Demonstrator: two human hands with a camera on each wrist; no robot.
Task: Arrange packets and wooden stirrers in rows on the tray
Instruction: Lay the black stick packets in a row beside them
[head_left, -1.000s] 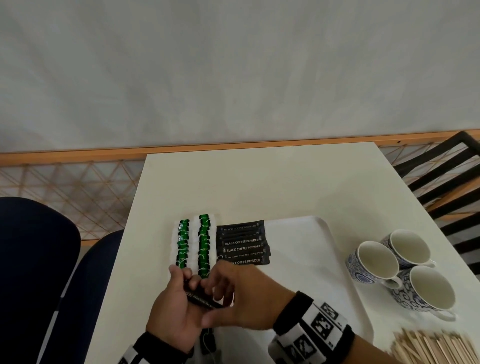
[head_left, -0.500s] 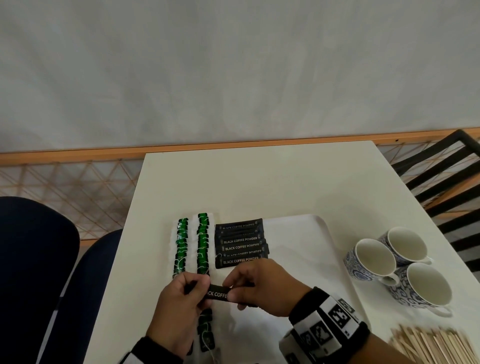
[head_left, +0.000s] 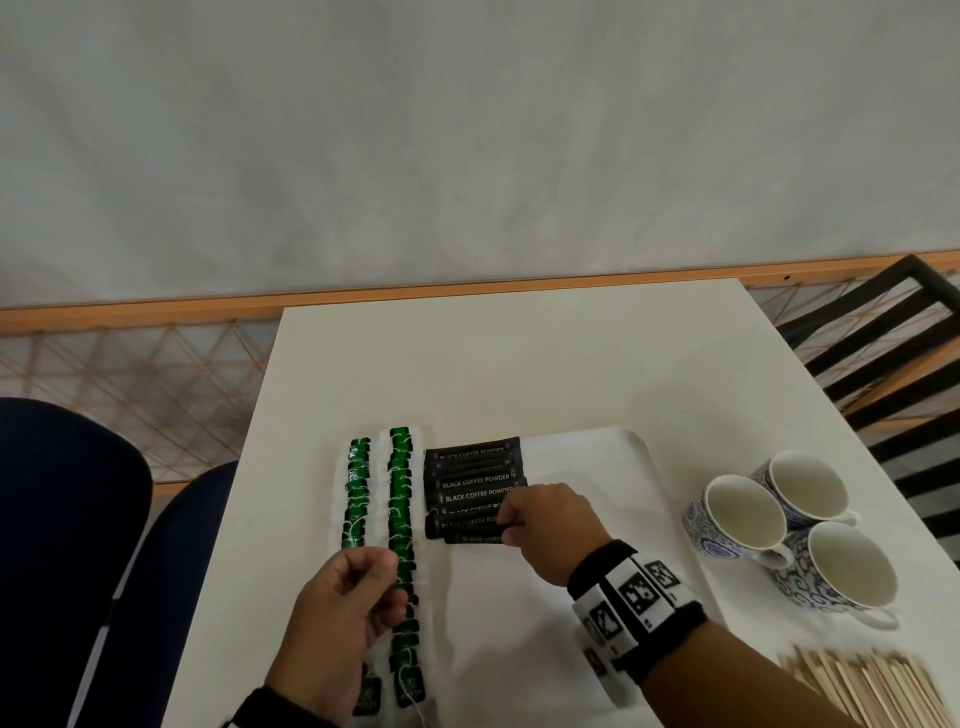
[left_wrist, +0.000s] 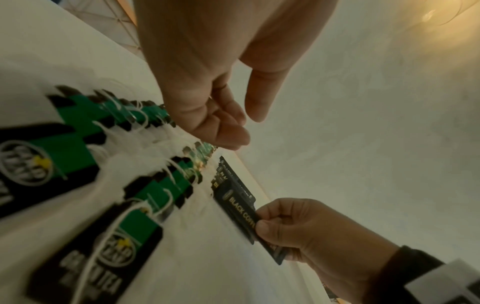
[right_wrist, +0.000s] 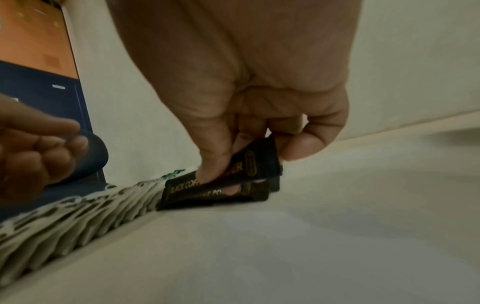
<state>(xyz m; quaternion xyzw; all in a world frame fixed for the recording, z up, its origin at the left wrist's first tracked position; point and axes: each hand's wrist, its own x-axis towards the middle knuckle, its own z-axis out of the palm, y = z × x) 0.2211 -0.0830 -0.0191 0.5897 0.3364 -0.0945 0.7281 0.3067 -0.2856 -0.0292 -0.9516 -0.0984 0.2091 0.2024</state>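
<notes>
Now R hand (head_left: 550, 525) pinches coffee packet (head_left: 475, 538), long axis left-right on tray (head_left: 587, 467); L hand (head_left: 343, 618) loosely curled, empty.

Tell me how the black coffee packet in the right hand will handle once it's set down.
Probably light: the right hand lifts the coffee packet by one end. Likely semi-stiff, since it barely sags. Flat, so it should lie without rolling.

Bare tray (head_left: 571, 467) lies open at three o'clock of the coffee packets (head_left: 475, 480) (tea-bag rows (head_left: 400, 519) block nine); cups (head_left: 789, 525) crowd farther right.
</notes>
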